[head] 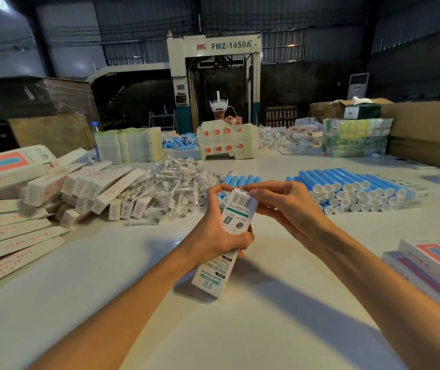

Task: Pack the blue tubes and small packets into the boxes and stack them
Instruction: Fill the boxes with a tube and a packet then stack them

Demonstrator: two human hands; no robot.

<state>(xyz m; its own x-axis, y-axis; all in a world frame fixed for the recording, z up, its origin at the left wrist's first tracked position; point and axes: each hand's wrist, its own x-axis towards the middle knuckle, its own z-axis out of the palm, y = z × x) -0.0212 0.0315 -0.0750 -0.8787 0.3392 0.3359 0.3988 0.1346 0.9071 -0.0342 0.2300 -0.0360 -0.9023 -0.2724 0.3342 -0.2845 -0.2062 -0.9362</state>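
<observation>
left hand (217,232) wrapped round white box (237,212) mid-body, right hand (283,206) pinching its top flap, blue tubes (347,186) at 2 o'clock, packets (172,186) at 11 o'clock

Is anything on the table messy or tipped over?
Yes. The white boxes at the left lean on each other in a tumbled heap, and the clear packets beside them lie in a loose pile. The blue tubes at the right are stacked neatly.
</observation>
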